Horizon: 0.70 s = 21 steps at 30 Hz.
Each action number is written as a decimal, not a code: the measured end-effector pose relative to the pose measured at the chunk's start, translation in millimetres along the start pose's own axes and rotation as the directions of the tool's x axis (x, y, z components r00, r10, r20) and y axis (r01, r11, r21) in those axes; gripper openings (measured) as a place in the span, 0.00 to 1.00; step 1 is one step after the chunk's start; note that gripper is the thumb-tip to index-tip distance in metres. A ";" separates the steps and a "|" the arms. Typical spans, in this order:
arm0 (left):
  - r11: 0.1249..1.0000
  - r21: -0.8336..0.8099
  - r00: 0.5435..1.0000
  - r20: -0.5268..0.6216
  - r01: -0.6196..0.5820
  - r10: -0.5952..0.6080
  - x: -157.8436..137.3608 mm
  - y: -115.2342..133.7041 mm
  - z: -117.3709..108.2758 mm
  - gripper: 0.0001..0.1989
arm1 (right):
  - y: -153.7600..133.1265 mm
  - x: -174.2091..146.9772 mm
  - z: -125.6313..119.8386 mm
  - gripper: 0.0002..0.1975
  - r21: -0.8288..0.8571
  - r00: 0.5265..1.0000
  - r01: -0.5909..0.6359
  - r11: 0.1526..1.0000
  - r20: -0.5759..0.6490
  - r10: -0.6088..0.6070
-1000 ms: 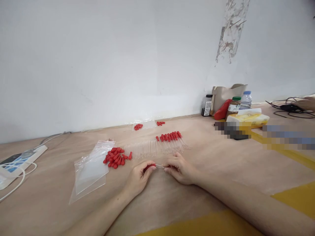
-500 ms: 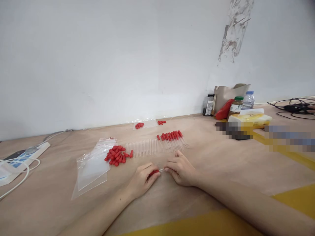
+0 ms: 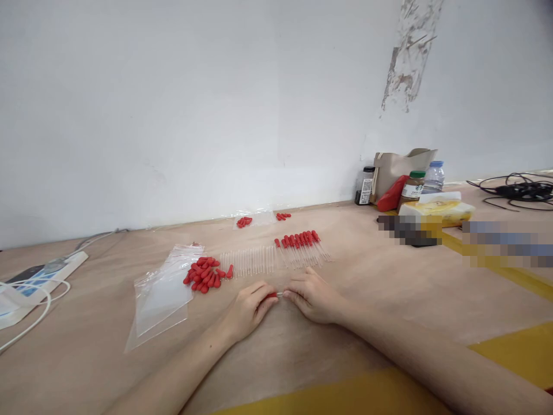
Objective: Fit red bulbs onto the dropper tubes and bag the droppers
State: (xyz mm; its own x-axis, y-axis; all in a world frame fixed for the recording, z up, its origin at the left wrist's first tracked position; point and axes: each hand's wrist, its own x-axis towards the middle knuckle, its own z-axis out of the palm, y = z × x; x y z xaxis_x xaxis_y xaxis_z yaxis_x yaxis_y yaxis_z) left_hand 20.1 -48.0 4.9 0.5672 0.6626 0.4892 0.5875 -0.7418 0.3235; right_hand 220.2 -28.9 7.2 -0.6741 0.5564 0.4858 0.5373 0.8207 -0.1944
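Observation:
Pinched in my left hand (image 3: 250, 308) is a red rubber dropper bulb (image 3: 272, 295), mostly covered by the fingers. My right hand (image 3: 313, 295) grips a thin clear glass tube (image 3: 280, 294), whose end meets the bulb's mouth; how deep it sits I cannot tell. Beyond my hands lies a row of bare glass tubes (image 3: 248, 261). To its right rest several droppers (image 3: 298, 239) with red bulbs on their tubes. A heap of loose red bulbs (image 3: 202, 275) lies to the left, with a single bulb (image 3: 230, 271) beside it.
Clear zip bags (image 3: 162, 297) lie left of the heap. A power strip (image 3: 47, 282) with white cables is at far left. Small bulb groups (image 3: 244, 222) lie near the wall. At the back right stand a dark bottle (image 3: 365, 185), a bag (image 3: 389, 167), a jar (image 3: 412, 190) and a tissue pack (image 3: 436, 212).
Both hands have shifted slightly up and left, bringing bulb and tube closer together. Less of the bulb and tube shows between my fingers.

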 end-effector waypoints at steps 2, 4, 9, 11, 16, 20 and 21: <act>1.000 -0.006 1.000 -0.024 0.014 -0.014 1.2 -1.4 -2.4 0.09 | -1.6 1.5 -6.8 0.12 -0.069 1.000 -0.002 0.998 0.016 0.003; 1.000 -0.018 0.999 -0.046 0.016 -0.017 0.8 -1.8 -3.9 0.08 | -2.8 1.3 -12.5 0.12 -0.142 0.999 0.011 0.990 0.043 -0.005; 0.979 0.022 0.966 -0.167 0.203 -0.197 -6.1 -4.4 -6.9 0.16 | 9.7 -2.3 -18.7 0.11 -0.177 0.991 -0.105 0.979 0.068 0.119; 0.961 0.047 0.955 -0.139 0.271 -0.263 -8.6 -8.0 -8.7 0.13 | 22.8 -0.1 -19.2 0.11 -0.103 0.952 -0.303 0.948 0.015 0.306; 0.968 0.047 0.968 0.039 0.245 -0.247 -8.0 -15.0 -10.3 0.06 | 51.4 22.2 -15.0 0.13 0.060 0.779 -0.623 0.780 -0.044 0.626; 0.971 0.026 0.970 0.042 0.240 -0.241 -6.8 -14.4 -9.7 0.06 | 51.8 50.2 -2.3 0.15 -0.025 0.717 -0.696 0.718 -0.091 0.692; 0.971 0.022 0.971 0.040 0.237 -0.238 -7.0 -14.0 -9.8 0.06 | 50.4 56.9 1.8 0.15 -0.058 0.713 -0.701 0.711 -0.100 0.695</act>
State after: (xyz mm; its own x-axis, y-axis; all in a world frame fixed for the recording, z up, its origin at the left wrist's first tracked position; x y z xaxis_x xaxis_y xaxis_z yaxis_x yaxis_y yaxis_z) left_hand 2.2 -43.2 4.9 0.4337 0.8235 0.3657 0.7177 -0.5611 0.4123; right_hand 207.9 44.4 23.5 -0.0565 0.9534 0.2963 0.8839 0.1858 -0.4293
